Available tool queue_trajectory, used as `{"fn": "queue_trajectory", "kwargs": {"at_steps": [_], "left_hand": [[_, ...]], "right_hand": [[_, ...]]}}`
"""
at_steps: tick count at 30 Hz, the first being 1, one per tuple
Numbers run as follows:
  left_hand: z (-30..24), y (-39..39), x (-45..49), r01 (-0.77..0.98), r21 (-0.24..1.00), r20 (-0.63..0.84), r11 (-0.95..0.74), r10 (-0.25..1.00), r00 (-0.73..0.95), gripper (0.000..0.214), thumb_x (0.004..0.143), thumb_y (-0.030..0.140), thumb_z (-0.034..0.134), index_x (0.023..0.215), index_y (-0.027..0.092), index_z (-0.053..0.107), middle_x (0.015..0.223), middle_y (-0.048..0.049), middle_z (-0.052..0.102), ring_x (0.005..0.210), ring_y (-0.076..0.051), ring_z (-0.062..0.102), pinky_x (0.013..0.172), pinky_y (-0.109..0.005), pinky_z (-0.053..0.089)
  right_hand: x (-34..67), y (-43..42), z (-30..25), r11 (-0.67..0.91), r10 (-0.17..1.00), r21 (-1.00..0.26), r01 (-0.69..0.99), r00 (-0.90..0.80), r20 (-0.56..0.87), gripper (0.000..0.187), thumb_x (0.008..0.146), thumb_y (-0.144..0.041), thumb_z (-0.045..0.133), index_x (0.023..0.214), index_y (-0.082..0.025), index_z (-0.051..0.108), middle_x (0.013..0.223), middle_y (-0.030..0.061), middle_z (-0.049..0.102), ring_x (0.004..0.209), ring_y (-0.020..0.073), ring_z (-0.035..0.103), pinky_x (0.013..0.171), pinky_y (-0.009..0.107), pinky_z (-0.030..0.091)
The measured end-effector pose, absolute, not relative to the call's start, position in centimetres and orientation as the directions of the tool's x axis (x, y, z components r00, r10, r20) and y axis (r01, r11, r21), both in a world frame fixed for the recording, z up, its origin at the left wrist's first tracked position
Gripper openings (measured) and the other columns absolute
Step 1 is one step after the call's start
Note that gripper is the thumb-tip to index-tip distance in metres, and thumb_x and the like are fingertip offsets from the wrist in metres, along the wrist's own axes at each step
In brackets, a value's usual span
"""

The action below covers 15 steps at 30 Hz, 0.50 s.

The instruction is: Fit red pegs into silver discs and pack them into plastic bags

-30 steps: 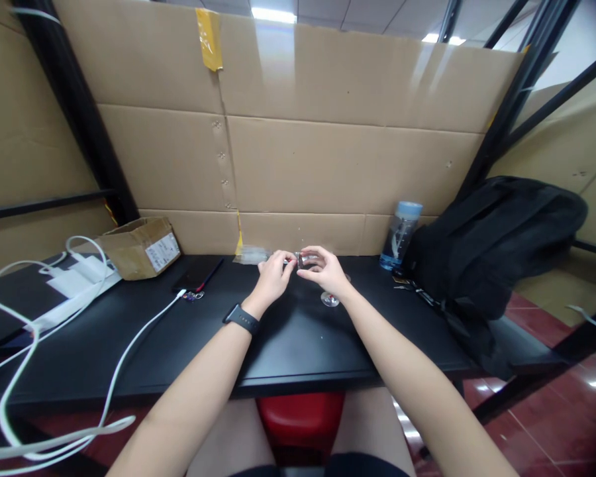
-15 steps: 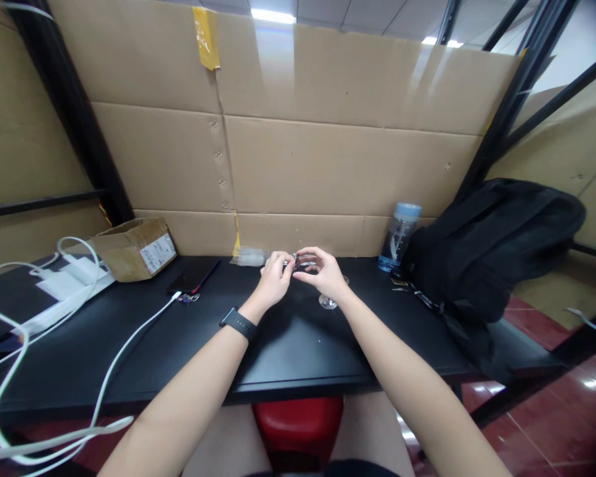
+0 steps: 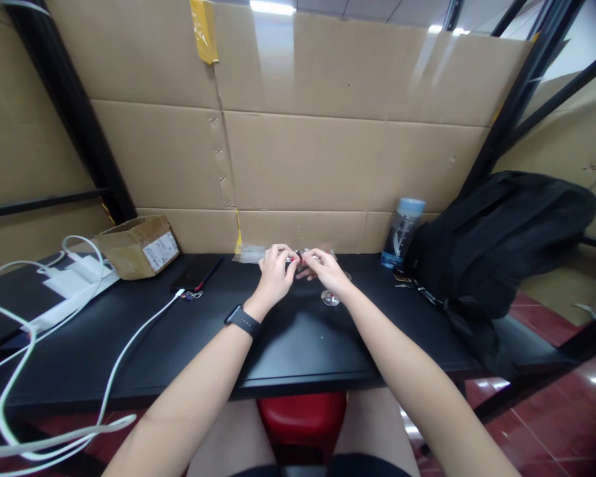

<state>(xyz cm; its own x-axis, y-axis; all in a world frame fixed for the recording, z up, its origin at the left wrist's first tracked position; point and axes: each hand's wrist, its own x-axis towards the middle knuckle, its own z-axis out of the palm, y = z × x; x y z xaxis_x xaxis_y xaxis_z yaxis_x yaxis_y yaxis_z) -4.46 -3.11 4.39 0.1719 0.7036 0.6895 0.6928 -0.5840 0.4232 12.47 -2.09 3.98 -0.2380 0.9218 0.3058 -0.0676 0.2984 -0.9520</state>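
Black worktop [image 3: 298,348] lies beneath a small piece [image 3: 298,254] poised between 2 hands. Fingers of the left hand [image 3: 277,271] pinch it; whether those of the right hand [image 3: 326,271] grip it, I cannot tell. A light, steady pinch should serve best. It looks dark, its outline blurred.

1 cam, worn on the head, facing forward and down over the black desk [image 3: 302,344]. Wide field: near side takes in the lap [image 3: 377,424] and red stool [image 3: 302,417], far side the cardboard wall [image 3: 298,159] plus a ceiling strip [image 3: 367,8]. Left hand [image 3: 277,271] and right hand [image 3: 326,270] sit mid-view. Left reaches white cables [image 3: 79,435], right the backpack [image 3: 506,245].
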Motion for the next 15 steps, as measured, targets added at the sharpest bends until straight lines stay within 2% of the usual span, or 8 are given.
{"fn": "queue_trajectory", "kwargs": {"at_steps": [2, 3, 8, 12, 15], "left_hand": [[4.52, -3.16, -4.45, 0.703, 0.415, 0.695, -0.578, 0.7, 0.165, 0.013, 0.097, 0.031, 0.056, 0.095, 0.024, 0.066, 0.118, -0.0083, 0.059, 0.115, -0.028, 0.053, 0.098, -0.045, 0.039], [4.56, -3.17, -4.46, 0.708, 0.414, 0.695, -0.572, 0.701, 0.16, 0.013, 0.096, 0.031, 0.056, 0.095, 0.024, 0.067, 0.119, -0.0086, 0.059, 0.116, -0.028, 0.053, 0.098, -0.046, 0.039], [4.56, -3.07, -4.67, 0.719, 0.419, 0.687, -0.555, 0.711, 0.148, 0.012, 0.094, 0.028, 0.058, 0.096, 0.024, 0.069, 0.119, -0.0097, 0.059, 0.117, -0.03, 0.053, 0.097, -0.046, 0.04], [4.53, -3.02, -4.71, 0.712, 0.424, 0.673, -0.561, 0.721, 0.167, 0.01, 0.094, 0.029, 0.06, 0.094, 0.024, 0.069, 0.117, -0.0086, 0.06, 0.116, -0.029, 0.053, 0.098, -0.046, 0.039], [4.53, -2.9, -4.69, 0.682, 0.476, 0.659, -0.556, 0.739, 0.142, 0.015, 0.099, 0.032, 0.052, 0.098, 0.024, 0.065, 0.113, -0.0073, 0.061, 0.113, -0.027, 0.054, 0.1, -0.045, 0.039]], "right_hand": [[12.69, -1.74, 3.81, 0.239, 0.931, -0.971, 0.006, -0.284, 0.227, 0.057, 0.089, -0.074, 0.05, 0.085, -0.019, 0.061, 0.081, 0.0057, 0.073, 0.069, 0.0156, 0.072, 0.053, 0.02, 0.047], [12.81, -1.57, 3.73, 0.238, 0.931, -0.971, 0.034, -0.292, 0.218, 0.058, 0.09, -0.074, 0.047, 0.084, -0.018, 0.062, 0.083, 0.0063, 0.072, 0.07, 0.0155, 0.072, 0.054, 0.02, 0.046], [13.19, -1.23, 3.51, 0.34, 0.909, -0.936, 0.088, -0.286, 0.303, 0.039, 0.083, -0.058, 0.067, 0.083, -0.019, 0.066, 0.086, 0.0036, 0.069, 0.08, 0.0165, 0.066, 0.058, 0.021, 0.048], [13.31, -1.37, 3.68, 0.37, 0.901, -0.924, 0.1, -0.279, 0.331, 0.031, 0.084, -0.051, 0.067, 0.081, -0.02, 0.066, 0.08, 0.0011, 0.064, 0.08, 0.0167, 0.062, 0.061, 0.023, 0.048], [13.54, -1.31, 3.8, 0.416, 0.884, -0.899, 0.136, -0.293, 0.364, 0.027, 0.085, -0.046, 0.065, 0.079, -0.02, 0.066, 0.084, 0.0018, 0.065, 0.081, 0.0175, 0.06, 0.066, 0.027, 0.048]]}}
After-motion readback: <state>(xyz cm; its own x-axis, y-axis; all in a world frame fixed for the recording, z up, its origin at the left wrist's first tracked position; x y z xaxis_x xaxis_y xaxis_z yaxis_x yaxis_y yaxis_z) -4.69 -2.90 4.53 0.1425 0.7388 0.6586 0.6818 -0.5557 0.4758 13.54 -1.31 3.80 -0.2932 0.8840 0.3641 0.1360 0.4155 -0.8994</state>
